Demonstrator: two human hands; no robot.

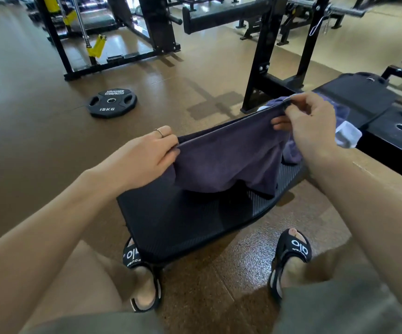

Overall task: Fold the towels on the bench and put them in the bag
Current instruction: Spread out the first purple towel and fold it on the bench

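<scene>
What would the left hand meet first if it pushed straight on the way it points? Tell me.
Likely the right hand. The left hand points along the purple towel stretched between them, and nothing else shows in that line, though depth is unclear.

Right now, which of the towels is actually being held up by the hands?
The dark purple towel, stretched by its top edge between the left hand and right hand. The lighter purple towel and the white one lie bunched on the bench.

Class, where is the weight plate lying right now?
In the head view, the weight plate lies flat on the floor at upper left, beyond the left hand.
</scene>
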